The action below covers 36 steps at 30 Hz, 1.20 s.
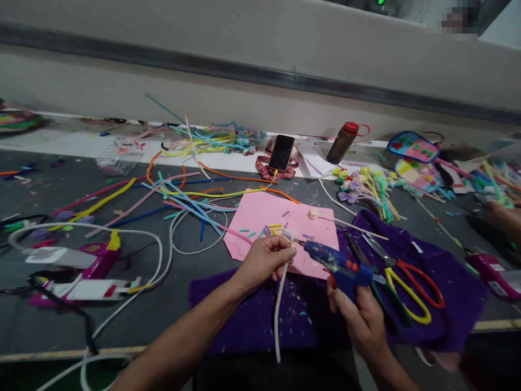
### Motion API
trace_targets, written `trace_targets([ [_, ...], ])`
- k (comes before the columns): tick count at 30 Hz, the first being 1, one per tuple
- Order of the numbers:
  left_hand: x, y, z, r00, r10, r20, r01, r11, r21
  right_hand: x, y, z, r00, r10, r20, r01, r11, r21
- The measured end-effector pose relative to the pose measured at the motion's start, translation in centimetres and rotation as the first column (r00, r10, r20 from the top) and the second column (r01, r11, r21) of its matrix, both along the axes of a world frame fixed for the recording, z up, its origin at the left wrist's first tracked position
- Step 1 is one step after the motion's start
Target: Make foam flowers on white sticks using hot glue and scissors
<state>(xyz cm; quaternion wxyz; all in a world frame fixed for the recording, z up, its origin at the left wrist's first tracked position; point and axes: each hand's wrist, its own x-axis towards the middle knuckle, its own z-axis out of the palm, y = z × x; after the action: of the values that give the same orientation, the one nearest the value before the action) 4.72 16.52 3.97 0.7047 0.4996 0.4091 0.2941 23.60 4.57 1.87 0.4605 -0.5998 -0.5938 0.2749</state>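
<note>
Lower centre: left hand pinches white pipe cleaner; right hand grips glue gun (keep nozzle at tip, steady).

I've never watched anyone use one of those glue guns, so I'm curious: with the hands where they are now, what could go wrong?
1. The blue glue gun in the right hand points its nozzle right at the left hand, which pinches a white stem; hot glue could likely burn those fingertips.
2. Drips may land on the pink sheet or purple cloth and stick the scraps down.
3. The scissors lie open beside the right hand; a careless reach might catch a blade.
</note>
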Motion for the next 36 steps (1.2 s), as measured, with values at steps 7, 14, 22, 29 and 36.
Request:
trace_targets([
  [7,0.0,0.0,-0.1,1.000,-0.014,0.018,0.014,1.000,0.013,0.2,0.1,0.5,1.000,0.024,0.005,-0.024,1.000,-0.009],
  [14,-0.1,0.2,-0.1,0.999,0.016,0.038,-0.015,1.000,-0.020,0.4,-0.1,0.8,0.996,0.088,-0.031,-0.089,0.996,-0.032],
  [22,-1.3,1.1,1.1,0.981,0.127,0.149,-0.113,0.989,-0.100,3.1,-0.4,-0.1,0.910,-0.052,0.411,-0.008,0.990,0.142],
  [29,-2.8,2.3,2.0,0.933,0.307,0.186,-0.287,0.950,-0.124,2.6,0.1,-1.2,0.687,-0.077,0.722,0.044,0.997,0.063],
  [36,-3.2,2.4,2.0,0.910,0.346,0.227,-0.340,0.938,-0.067,2.7,0.4,-1.9,0.624,-0.024,0.781,-0.010,0.999,0.039],
])
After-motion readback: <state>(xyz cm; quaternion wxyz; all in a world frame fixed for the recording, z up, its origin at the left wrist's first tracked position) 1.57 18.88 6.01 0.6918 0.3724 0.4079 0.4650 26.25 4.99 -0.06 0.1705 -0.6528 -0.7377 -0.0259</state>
